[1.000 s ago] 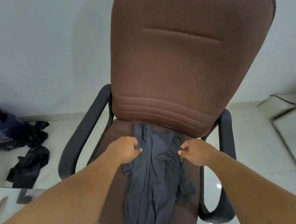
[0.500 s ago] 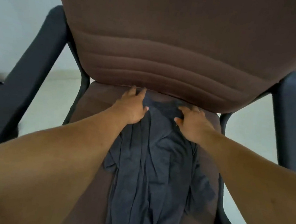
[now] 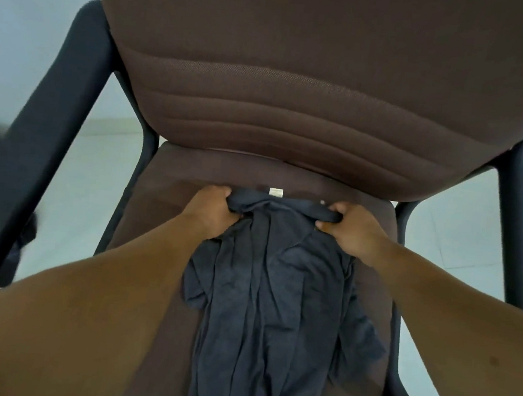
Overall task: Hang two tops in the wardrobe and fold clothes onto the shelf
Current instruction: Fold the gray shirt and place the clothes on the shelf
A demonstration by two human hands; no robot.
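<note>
- Fists: my left hand (image 3: 212, 214) and right hand (image 3: 351, 230) are each clenched on the collar edge of the dark grey top (image 3: 271, 297).
- Top lies lengthwise on the brown chair seat (image 3: 171, 189), collar toward the backrest (image 3: 294, 105).
- Armrests (image 3: 46, 132) flank the seat; bare seat shows behind the collar.
- Hem is cut off below.

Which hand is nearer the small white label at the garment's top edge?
Left. The left hand grips the dark garment just left of the white label; the right hand grips farther off, on its right.
</note>
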